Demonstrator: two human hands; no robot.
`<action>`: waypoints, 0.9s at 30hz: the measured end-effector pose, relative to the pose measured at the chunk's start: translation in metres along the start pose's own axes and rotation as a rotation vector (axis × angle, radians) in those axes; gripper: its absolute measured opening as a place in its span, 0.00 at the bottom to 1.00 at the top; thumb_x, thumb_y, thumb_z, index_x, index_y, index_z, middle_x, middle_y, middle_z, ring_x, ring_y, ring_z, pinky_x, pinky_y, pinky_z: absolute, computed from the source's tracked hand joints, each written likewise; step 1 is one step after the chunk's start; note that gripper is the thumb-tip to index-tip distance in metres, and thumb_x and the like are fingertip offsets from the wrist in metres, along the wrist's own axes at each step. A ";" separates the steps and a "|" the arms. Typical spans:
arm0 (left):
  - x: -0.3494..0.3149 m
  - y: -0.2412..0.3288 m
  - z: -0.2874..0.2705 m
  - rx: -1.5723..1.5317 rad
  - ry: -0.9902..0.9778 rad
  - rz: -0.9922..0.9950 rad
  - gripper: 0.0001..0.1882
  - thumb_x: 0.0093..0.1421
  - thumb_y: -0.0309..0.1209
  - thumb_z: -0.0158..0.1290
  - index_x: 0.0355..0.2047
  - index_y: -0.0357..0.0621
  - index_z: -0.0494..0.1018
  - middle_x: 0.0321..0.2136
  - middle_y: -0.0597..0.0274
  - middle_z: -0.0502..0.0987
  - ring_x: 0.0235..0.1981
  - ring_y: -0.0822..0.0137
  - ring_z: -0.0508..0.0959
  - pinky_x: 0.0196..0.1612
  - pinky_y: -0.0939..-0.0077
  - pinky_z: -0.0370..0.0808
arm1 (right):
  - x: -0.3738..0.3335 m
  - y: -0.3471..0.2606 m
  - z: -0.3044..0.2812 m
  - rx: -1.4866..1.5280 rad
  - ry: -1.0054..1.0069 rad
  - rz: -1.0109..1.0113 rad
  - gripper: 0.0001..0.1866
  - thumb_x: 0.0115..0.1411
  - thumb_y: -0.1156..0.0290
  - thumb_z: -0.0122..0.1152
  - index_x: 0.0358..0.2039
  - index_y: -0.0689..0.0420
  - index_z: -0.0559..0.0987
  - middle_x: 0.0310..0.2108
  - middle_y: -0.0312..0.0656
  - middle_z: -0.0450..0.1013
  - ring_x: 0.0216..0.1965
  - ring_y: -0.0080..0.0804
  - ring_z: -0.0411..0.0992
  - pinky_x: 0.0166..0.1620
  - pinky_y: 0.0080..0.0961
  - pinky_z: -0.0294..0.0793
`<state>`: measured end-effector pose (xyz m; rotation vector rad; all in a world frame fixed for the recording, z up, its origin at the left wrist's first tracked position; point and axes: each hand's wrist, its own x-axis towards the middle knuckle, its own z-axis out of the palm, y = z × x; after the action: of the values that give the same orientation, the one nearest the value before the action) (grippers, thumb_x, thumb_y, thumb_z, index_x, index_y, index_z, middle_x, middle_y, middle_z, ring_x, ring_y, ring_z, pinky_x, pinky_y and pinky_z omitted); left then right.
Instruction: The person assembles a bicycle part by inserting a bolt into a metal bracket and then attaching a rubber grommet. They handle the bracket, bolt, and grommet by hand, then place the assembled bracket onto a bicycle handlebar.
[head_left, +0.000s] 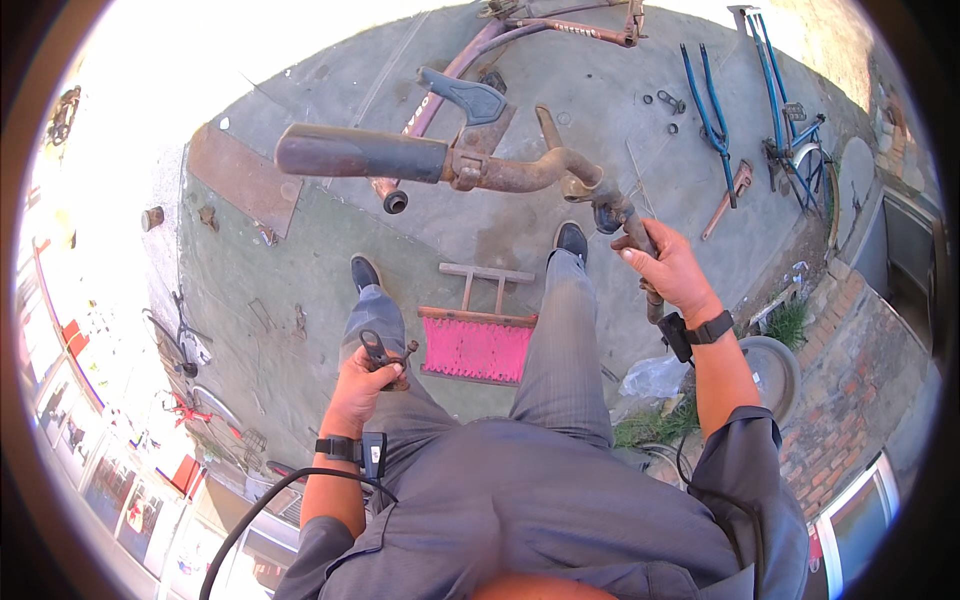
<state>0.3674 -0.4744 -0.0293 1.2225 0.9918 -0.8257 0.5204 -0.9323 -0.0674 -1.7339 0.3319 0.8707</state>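
Note:
A rusty bicycle handlebar point(520, 178) is raised in front of me, its long dark grip point(360, 153) pointing left. A brake lever point(468, 97) with a worn blue-grey covering is fixed beside that grip. My right hand point(675, 272) is closed round the bar's right-hand part, and the stem stands up near the bend. Lower left, over my thigh, my left hand point(353, 392) pinches a small dark metal part point(376, 350) with a looped end and what looks like a bolt. Its exact kind is not clear, as the fingers hide some of it.
Between my feet stands a low stool point(478, 346) with a pink woven seat. Beyond lie a purple bicycle frame point(455, 75), a blue fork point(712, 125), a pipe wrench point(728, 200) and a blue frame point(778, 100). A rusty sheet point(240, 180) lies left; a round basin point(783, 375) sits right.

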 end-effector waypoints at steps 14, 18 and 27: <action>0.255 0.015 0.022 0.243 -0.322 0.004 0.10 0.56 0.18 0.58 0.39 0.33 0.73 0.32 0.61 0.77 0.31 0.68 0.82 0.36 0.72 0.82 | 0.188 0.220 -0.026 -0.388 0.542 0.181 0.17 0.56 0.60 0.66 0.37 0.62 0.78 0.19 0.35 0.66 0.18 0.25 0.65 0.24 0.28 0.67; 0.281 0.020 0.036 0.461 -0.304 0.075 0.10 0.56 0.18 0.58 0.38 0.35 0.72 0.32 0.62 0.77 0.31 0.71 0.81 0.35 0.74 0.82 | 0.231 0.282 -0.049 -0.557 0.619 0.149 0.19 0.57 0.57 0.65 0.37 0.62 0.78 0.19 0.37 0.67 0.19 0.28 0.67 0.25 0.31 0.67; 0.307 0.037 0.055 0.507 -0.280 0.145 0.08 0.58 0.20 0.58 0.38 0.34 0.71 0.32 0.63 0.77 0.33 0.75 0.78 0.35 0.76 0.80 | 0.291 0.367 -0.009 -0.735 0.860 0.130 0.17 0.57 0.57 0.65 0.35 0.58 0.77 0.27 0.50 0.76 0.31 0.50 0.75 0.37 0.43 0.73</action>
<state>0.5218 -0.5203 -0.2991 1.5329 0.4692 -1.1371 0.4990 -1.0098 -0.5286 -2.7643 0.7568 0.2744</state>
